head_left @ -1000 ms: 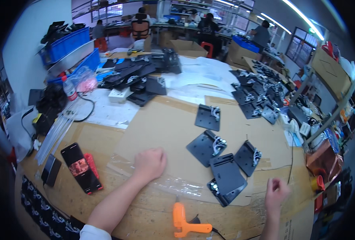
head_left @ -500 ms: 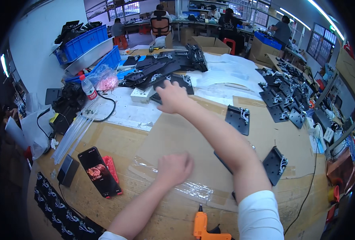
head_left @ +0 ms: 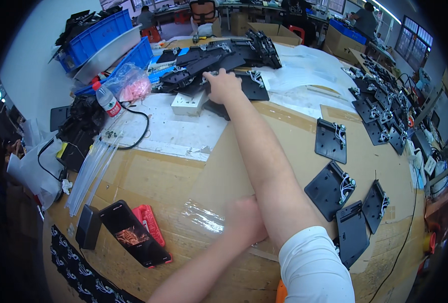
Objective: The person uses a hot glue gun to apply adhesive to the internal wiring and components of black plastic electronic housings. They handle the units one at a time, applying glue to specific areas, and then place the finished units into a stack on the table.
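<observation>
My right hand [head_left: 224, 87] reaches far out over a pile of black plates with white wires [head_left: 209, 63]. Its thumb stands apart from the fingers and nothing shows in its grasp; whether the fingertips touch a plate I cannot tell. Just below it is a white box [head_left: 187, 103]. My left hand [head_left: 245, 219] is low over the cardboard sheet [head_left: 219, 177], smeared by motion and partly hidden by my right forearm. Several wired black plates, one of them a nearer plate [head_left: 331, 189], lie to the right of that forearm.
A phone [head_left: 133, 235] leans by a red case [head_left: 149, 224] at near left. An orange glue gun [head_left: 281, 292] is mostly covered by my right sleeve. A bottle [head_left: 107, 100], blue crates [head_left: 100, 43], clear strips [head_left: 90, 177] and more wired plates [head_left: 378, 108] surround the work area.
My right hand has moved farther out over the plate pile. My left hand has shifted right, behind the right forearm. The view has tilted down and turned left, showing more plates at right.
</observation>
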A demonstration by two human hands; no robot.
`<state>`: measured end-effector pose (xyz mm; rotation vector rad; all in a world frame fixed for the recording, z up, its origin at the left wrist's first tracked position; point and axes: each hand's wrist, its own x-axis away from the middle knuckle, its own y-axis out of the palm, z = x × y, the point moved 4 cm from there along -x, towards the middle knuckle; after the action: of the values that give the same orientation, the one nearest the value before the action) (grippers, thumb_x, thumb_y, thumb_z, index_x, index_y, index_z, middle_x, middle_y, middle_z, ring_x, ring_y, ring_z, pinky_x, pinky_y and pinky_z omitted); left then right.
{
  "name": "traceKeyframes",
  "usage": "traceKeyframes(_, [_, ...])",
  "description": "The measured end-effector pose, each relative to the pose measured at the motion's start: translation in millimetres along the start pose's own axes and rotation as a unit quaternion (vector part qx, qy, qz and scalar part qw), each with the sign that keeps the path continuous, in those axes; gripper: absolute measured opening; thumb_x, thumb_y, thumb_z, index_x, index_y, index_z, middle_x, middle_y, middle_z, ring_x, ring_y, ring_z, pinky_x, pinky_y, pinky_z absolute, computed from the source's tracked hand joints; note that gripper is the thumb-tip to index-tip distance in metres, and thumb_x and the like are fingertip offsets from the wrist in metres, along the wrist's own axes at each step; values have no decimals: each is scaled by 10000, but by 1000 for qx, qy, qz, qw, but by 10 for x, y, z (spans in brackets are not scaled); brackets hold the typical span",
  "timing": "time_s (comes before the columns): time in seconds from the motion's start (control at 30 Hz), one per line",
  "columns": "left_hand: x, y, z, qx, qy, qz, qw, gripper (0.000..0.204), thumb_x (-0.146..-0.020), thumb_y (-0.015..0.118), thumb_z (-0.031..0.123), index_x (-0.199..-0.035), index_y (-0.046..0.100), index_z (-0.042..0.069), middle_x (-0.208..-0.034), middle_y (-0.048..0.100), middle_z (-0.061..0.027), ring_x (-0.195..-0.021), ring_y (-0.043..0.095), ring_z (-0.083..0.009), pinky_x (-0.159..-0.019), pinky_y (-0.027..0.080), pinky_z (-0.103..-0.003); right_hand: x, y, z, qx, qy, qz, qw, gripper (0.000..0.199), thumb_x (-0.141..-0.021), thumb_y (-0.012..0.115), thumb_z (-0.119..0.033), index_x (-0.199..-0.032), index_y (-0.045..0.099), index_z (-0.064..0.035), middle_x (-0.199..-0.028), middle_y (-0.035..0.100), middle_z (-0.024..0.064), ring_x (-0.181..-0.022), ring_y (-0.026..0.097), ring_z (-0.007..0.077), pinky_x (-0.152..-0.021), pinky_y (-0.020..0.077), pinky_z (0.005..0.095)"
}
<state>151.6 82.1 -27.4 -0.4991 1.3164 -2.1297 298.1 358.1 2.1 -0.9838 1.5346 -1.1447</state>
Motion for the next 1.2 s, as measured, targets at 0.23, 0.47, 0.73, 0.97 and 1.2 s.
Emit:
traceKeyframes(0.23, [53,-30,-10,68,13,26,997,302,-721,726,360,-831,681,82,-772,671,-152,-751,680,-358,-623,539,-458,-346,224,-77,82,54,20,995,597,-853,679,-316,-1409,463,-333,-1343,523,161,-1127,618,370,-879,519,608])
traceKeyframes(0.47, [44,-2,-20,38,20,36,998,313,-717,731,359,-833,657,78,-755,663,-131,-723,678,-346,-602,540,-459,-184,105,-138,91,-81,139,983,161,-864,584,-120,-960,714,-110,-933,714,137,-907,708,326,-760,575,463])
traceKeyframes(0.73, [71,44,60,38,61,145,987,298,-803,656,346,-727,597,64,-694,643,-131,-643,650,-372,-582,509,-492,547,-715,231,125,-160,181,962,155,-778,651,-96,-902,745,-101,-815,716,138,-802,725,321,-679,588,403])
traceKeyframes(0.97, [236,-21,88,52,192,295,935,215,-758,698,223,-680,552,86,-676,621,-96,-634,626,-318,-567,478,-451,2148,-1138,836,133,-183,150,962,512,-723,733,-169,-1216,596,-146,-875,633,178,-715,673,352,-620,553,437])
traceKeyframes(1.2, [496,-90,266,-7,330,470,819,276,-694,743,303,-904,661,142,-1105,593,-136,-1042,553,-294,-893,411,-452,3384,-1260,1060,161,-193,-9,968,620,-722,745,-128,-1315,577,-194,-1016,619,168,-857,675,313,-753,556,437])
